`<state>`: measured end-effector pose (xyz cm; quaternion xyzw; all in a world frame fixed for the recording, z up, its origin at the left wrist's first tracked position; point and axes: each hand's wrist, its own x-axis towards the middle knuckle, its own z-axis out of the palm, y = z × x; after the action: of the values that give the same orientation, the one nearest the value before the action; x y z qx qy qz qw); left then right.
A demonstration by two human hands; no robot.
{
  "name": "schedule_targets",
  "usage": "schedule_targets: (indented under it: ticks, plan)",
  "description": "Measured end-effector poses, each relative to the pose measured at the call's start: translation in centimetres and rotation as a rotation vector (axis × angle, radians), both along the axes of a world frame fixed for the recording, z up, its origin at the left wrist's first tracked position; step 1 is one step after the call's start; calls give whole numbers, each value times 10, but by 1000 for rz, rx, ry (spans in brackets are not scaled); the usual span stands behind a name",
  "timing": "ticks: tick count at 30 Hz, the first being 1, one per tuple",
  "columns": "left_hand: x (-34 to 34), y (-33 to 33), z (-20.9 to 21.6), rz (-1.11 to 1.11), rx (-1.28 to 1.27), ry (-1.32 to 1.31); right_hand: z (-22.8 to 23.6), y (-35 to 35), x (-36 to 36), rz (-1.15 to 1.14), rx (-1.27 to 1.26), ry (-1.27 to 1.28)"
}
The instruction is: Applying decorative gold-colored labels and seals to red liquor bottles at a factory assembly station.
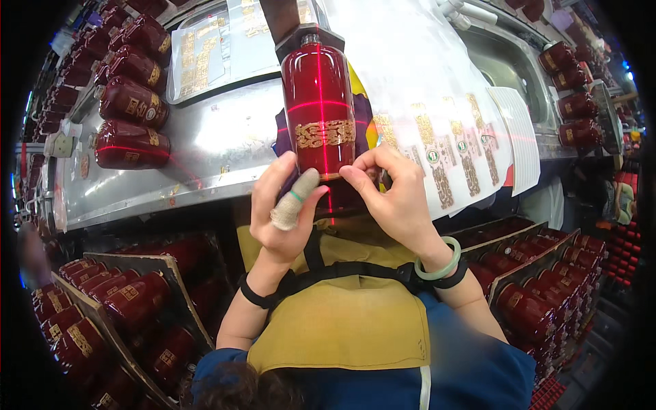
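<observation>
A glossy dark red bottle [316,82] lies in front of me, its neck pointing away and its base toward me. A gold patterned band [316,134] crosses its lower body, and red laser lines form a cross over it. My left hand [277,215] is closed around the lower left of the bottle; one finger wears a pale cloth cover [295,199] with a green band. At the bottle's lower right edge, my right hand [396,191] pinches thumb and forefinger together. What lies between those fingertips is too small to make out. Dark purple cloth [362,113] shows beside the bottle.
Gold decals lie on a white sheet [437,89] to the right, beside a metal sink [509,75]. A tray [239,58] of decal pieces stands at the back left. More red bottles [133,102] line the steel table [137,191]. Bottle-filled crates [184,294] flank me below.
</observation>
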<state>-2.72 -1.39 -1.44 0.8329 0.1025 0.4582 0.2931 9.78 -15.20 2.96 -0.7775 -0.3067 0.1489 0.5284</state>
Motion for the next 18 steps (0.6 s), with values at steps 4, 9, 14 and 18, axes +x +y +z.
schedule_targets:
  ticks: [4, 9, 14, 18]
  plan:
    - [9, 0, 1, -37, 133, -37, -2, 0, 0, -4, 17, -27]
    - [14, 0, 3, -12, 231, 19, 3, -3, 8, 60, -7, -99]
    - [13, -1, -4, 33, 118, -12, 16, -20, 33, 182, -105, 14]
    - [12, -1, -9, 54, 122, -16, 17, -25, 41, 221, -156, -27]
